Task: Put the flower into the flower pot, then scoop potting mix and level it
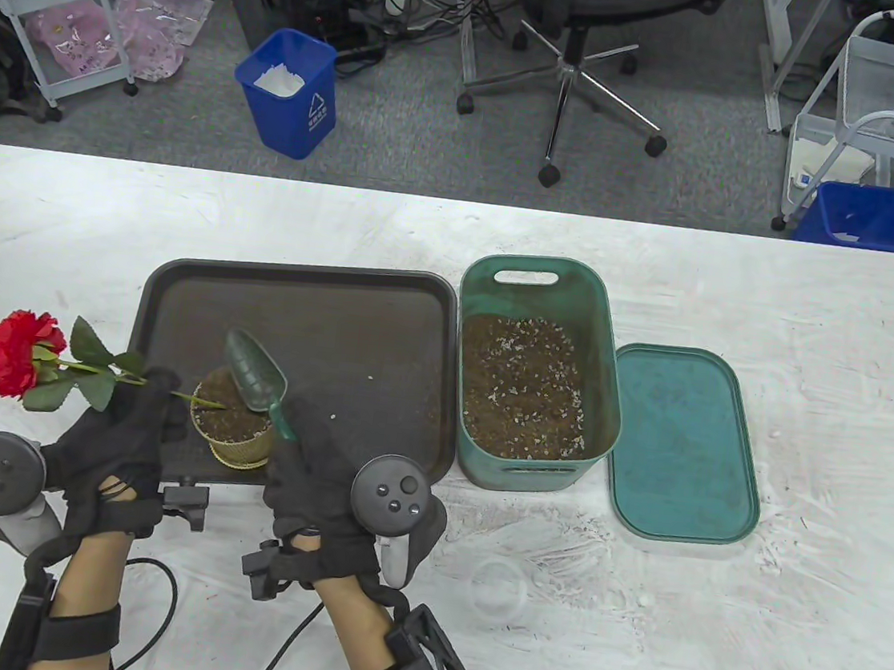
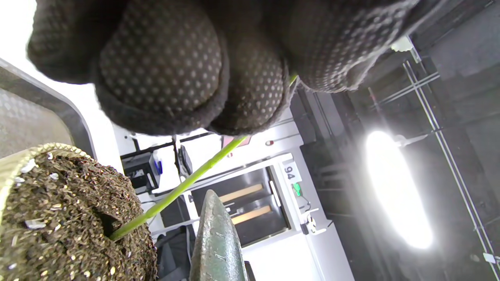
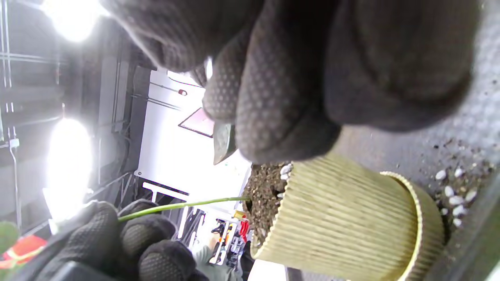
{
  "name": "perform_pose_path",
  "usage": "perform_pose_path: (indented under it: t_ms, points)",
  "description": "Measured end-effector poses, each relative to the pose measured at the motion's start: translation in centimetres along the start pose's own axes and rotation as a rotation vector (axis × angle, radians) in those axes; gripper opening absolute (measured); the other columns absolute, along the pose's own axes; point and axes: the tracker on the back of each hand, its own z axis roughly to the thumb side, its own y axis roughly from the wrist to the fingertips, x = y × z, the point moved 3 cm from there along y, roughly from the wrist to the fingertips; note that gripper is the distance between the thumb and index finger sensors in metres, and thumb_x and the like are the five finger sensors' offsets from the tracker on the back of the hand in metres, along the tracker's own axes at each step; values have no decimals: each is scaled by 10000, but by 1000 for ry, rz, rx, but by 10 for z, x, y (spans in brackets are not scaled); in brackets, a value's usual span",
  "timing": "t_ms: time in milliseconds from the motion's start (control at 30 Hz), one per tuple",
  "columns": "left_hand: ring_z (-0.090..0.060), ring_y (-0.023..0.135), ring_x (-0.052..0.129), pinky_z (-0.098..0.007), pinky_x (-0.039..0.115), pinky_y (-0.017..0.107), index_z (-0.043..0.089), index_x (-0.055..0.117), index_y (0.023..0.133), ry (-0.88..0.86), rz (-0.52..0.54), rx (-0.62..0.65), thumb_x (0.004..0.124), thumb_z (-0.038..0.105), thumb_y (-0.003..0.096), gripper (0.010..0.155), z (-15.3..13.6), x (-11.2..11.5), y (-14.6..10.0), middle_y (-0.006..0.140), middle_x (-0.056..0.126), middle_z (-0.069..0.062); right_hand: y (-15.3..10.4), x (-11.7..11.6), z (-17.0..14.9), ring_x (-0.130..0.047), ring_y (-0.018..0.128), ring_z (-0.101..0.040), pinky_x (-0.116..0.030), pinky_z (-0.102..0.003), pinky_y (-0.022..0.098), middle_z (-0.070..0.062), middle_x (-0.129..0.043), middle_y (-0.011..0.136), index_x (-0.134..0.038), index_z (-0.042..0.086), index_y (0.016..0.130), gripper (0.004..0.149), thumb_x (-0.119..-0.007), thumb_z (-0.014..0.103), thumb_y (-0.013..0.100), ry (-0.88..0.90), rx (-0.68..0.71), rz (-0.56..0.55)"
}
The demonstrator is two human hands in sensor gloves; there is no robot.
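Left hand [image 1: 113,434] pinches the green stem of the red flower [image 1: 18,352], which leans far out to the left, its stem end stuck into the potting mix of the ribbed yellow flower pot [image 1: 233,428]. Right hand [image 1: 318,474] is curled round the handle of the green scoop [image 1: 252,380], whose bowl hangs over the pot's far rim. Pot stands at the near edge of the dark tray [image 1: 350,332] on the bench [image 1: 818,329]; just right of the tray, an open green bin [image 1: 534,385] holds potting mix, its lid [image 1: 680,446] flat beside it.
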Motion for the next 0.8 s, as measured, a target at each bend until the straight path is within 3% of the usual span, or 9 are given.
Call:
perform_pose_path:
  t_ms: [367,633,800]
  points:
    - [-239,270,1075,-414,910,330,161,962,715,9,8,5,846,478,400,462,-2,-2,0,514,1049,-18,-2,-11,-19,-1056,336,-300,-941,-444,198,-148,-963,616,-709,185,932,515,-748,285,428,8,-7,52]
    - [-239,271,1075,-415,909,332,162,960,717,9,6,6,845,478,401,461,-1,-1,-1,516,1048,-18,-4,-4,-15,-1054,339,-307,-939,-452,202,-160,-961,617,-704,161,930,516,-748,282,430,100,44,36]
    - [-239,272,1075,-415,909,332,162,960,717,13,5,11,845,479,401,462,-2,-1,-1,515,1049,-18,-5,-14,-20,-1060,329,-309,-941,-452,193,-157,-970,607,-698,151,931,523,-749,293,431,29,37,92]
